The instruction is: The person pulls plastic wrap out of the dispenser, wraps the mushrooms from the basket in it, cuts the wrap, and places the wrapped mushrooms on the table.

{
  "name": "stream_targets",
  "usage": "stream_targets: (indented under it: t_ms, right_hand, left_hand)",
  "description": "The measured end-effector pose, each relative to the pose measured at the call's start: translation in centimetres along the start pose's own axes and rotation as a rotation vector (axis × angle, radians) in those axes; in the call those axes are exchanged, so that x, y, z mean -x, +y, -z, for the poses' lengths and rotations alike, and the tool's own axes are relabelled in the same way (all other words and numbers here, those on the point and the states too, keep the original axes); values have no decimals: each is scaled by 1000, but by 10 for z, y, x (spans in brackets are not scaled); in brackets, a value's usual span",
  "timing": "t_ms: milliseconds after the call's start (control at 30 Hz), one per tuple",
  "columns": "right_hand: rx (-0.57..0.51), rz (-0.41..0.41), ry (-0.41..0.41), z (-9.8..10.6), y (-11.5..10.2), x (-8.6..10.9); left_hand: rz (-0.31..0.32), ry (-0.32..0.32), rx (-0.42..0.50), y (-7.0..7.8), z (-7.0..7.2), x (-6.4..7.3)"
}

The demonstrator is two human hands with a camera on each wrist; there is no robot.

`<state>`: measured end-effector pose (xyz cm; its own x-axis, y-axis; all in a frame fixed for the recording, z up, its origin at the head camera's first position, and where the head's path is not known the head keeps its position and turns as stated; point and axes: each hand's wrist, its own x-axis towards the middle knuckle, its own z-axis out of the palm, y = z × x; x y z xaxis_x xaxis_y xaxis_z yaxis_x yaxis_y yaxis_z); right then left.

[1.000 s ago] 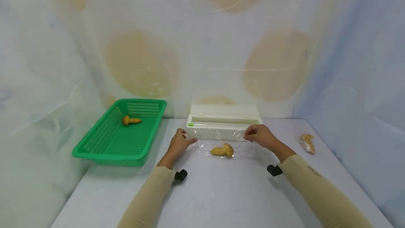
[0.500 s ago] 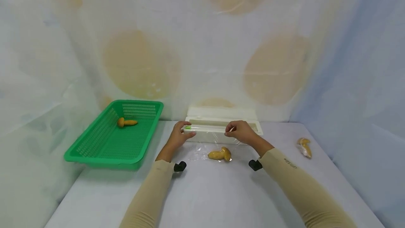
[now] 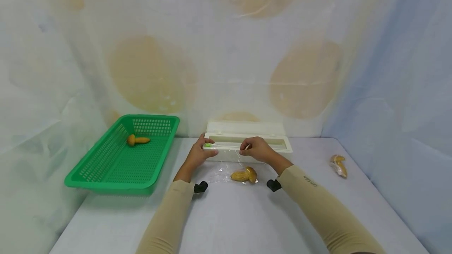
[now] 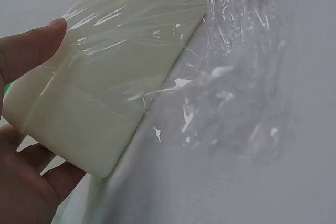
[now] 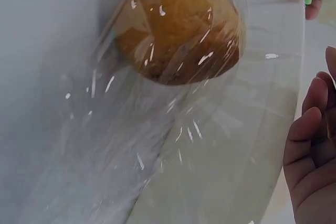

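Note:
My left hand [image 3: 197, 155] grips the left end of a white cling film dispenser [image 3: 247, 127], thumb on the front face and fingers around the end. Beside that hand sits the dispenser's small green slider [image 3: 207, 145]. Clear cling film [image 4: 226, 103] runs from the dispenser's front edge down onto the table. A brown mushroom [image 3: 240, 175] lies at the film, which covers its cap in the right wrist view. My right hand [image 3: 259, 150] is at the dispenser's front edge with curled fingers, thumb and index fingertips close together; I cannot tell whether they pinch the film.
A green basket [image 3: 164, 160] with one mushroom [image 3: 137, 140] in it stands at the left. Toward the right table edge lies a film-wrapped mushroom [image 3: 339, 165]. The dispenser's lid stands raised near the back wall covering [image 3: 226, 69].
My right hand has moved left along the dispenser's front edge, from its right end to about the middle. My left hand has moved up from the film onto the dispenser's left end.

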<state>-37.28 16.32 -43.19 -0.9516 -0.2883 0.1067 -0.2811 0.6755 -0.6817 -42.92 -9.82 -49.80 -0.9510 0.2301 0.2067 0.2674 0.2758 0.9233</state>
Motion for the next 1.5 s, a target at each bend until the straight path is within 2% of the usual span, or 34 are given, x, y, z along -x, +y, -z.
stream_targets:
  t_ms: [233, 400, 567, 733, 1033, 1167, 1300, 1500]
  right_hand:
    - [9, 22, -15, -10, -8, -9]
    - [27, 81, -35, -20, -17, -21]
    - [112, 152, -33, -34, -26, -35]
    - [197, 229, 21, -48, -35, -49]
    - [329, 255, 129, -68, -50, -62]
    - [424, 224, 165, -76, -56, -66]
    - [530, 124, 177, -83, -65, -69]
    - [533, -11, 183, -86, -74, -72]
  left_hand:
    - [-37, 30, -53, 0, 0, 2]
    - [-35, 49, -32, -1, -1, 1]
    - [-46, 51, -21, -5, -3, 1]
    - [-77, 75, -40, -7, -4, -1]
    - [-84, 109, -44, -6, -2, -3]
    - [-105, 112, -36, -6, -2, -3]
    - [-120, 113, -32, -6, -2, -2]
    - [-125, 101, -25, -8, -3, -4]
